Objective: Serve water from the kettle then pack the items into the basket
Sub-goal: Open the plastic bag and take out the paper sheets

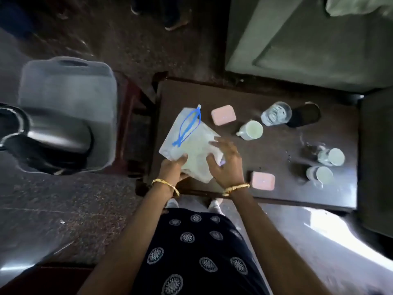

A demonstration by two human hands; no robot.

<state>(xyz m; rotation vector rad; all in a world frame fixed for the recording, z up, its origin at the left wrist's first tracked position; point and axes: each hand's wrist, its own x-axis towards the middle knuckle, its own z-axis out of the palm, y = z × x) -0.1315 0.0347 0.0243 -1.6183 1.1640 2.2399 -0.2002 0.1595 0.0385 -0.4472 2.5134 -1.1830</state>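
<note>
A clear zip bag (191, 143) with a blue slider seal lies on the dark table (276, 145) near its left edge. My left hand (173, 167) grips the bag's near left corner. My right hand (226, 162) rests on the bag's right side with its fingers spread. A dark kettle (49, 137) sits inside the grey basket (66, 88) on a stool to the left. On the table stand a white mug (251, 129), a clear glass (275, 113), a dark cup (304, 114), two more glasses (330, 157) (319, 174) at the right, and two pink blocks (223, 114) (263, 180).
A green cabinet (308, 39) stands behind the table. A second person's feet (174, 20) show at the top on the dark floor. Water drops lie on the table near the right glasses. A dark object borders the table's right edge.
</note>
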